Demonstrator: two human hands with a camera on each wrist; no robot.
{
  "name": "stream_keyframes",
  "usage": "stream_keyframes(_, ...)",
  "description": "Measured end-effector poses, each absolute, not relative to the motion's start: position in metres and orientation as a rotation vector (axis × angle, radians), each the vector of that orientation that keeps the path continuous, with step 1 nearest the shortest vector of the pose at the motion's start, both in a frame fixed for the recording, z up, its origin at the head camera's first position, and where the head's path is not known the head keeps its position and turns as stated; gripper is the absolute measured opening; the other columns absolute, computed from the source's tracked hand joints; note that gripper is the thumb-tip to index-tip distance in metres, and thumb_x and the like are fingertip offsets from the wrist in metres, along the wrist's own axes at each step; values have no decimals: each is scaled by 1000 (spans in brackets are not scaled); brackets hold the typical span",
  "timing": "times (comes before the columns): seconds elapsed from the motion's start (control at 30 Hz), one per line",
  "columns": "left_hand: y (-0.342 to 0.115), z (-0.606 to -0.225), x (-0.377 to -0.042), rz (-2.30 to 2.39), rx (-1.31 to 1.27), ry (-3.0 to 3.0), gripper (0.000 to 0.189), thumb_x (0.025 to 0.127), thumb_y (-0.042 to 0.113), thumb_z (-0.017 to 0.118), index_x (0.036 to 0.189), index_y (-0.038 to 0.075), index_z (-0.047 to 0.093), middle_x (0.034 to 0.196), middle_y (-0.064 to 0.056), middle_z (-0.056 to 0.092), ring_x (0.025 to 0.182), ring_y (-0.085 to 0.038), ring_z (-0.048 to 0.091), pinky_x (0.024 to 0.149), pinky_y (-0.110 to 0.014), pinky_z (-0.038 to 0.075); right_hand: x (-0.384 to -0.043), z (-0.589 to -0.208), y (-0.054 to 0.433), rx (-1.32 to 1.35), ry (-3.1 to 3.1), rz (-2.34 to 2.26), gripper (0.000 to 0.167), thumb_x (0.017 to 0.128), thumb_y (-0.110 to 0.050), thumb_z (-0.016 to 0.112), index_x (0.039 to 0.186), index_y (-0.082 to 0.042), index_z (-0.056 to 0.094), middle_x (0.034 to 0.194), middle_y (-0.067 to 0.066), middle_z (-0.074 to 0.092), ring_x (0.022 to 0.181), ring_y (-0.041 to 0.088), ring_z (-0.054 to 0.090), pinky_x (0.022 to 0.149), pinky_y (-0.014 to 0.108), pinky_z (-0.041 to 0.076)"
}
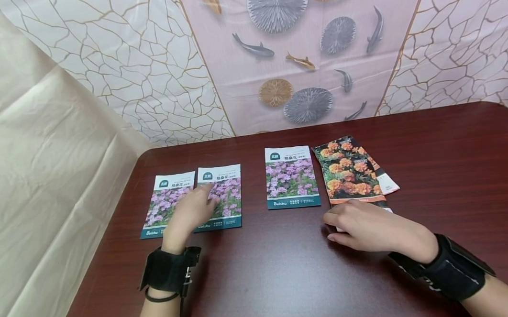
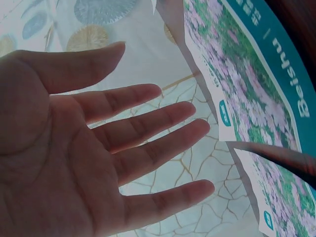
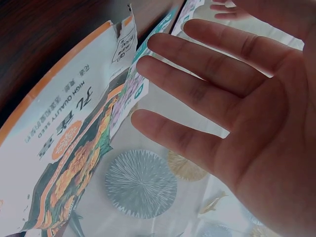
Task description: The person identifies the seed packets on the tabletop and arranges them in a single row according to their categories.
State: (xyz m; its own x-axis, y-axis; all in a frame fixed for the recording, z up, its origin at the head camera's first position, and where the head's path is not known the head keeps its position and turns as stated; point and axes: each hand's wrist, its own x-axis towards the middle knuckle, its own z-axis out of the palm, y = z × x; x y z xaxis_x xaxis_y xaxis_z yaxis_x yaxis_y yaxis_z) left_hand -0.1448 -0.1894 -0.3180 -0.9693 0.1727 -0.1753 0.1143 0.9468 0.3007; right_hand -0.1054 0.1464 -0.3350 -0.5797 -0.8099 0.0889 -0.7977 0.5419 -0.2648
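Note:
My left hand [image 1: 190,212] hovers over two seed packets with purple flowers, one on the left [image 1: 157,204] and one beside it [image 1: 231,195]. Its fingers are spread and relaxed in the left wrist view, where the purple packets [image 2: 256,84] lie past the fingertips. Over the lower end of an orange marigold packet [image 1: 349,170] is my right hand [image 1: 369,226], covering part of it. The right wrist view shows straight fingers with nothing between them, beside the marigold packet [image 3: 64,108]. Another packet [image 1: 388,184] sticks out from underneath the marigold one.
A third purple-flower packet [image 1: 292,178] lies between the hands, left of the marigold packet. All rest on a dark red-brown table [image 1: 260,273]. Patterned cloth [image 1: 309,60] hangs behind the far edge, and a cream sheet [image 1: 34,155] borders the left side.

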Motion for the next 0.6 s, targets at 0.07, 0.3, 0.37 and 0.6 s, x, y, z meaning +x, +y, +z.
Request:
stream_keyframes(0.07,-187,-320,-145,430,235,2895,49,95,19,50,135,-5,37,133,-24,43,121,-38,41,99,-50,32,-106,-334,147,-1407,2719,-431,21,82,-16,67,71,-19,49,62,-14,37,57,2,36,52,21,30)
stream_keyframes(0.3,-177,-325,-144,434,359,2870,50,95,21,50,136,-4,37,133,-23,43,124,-36,38,101,-49,30,-107,-335,147,-1447,2786,-425,10,81,-16,68,83,-12,59,76,-5,55,69,8,53,59,28,44)
stream_keyframes(0.37,-173,-327,-144,443,432,2863,50,95,21,51,135,-5,37,133,-23,44,124,-35,39,100,-48,31,-107,-336,147,-1458,2824,-420,15,81,-17,68,91,-8,61,86,1,60,79,14,58,69,34,47)
stream_keyframes(0.6,-153,-336,-141,679,585,2802,47,94,21,52,134,-1,42,132,-17,46,121,-29,44,99,-43,35,-110,-341,150,-1398,2870,-425,35,82,-20,68,109,0,60,114,16,58,106,28,54,89,50,41)
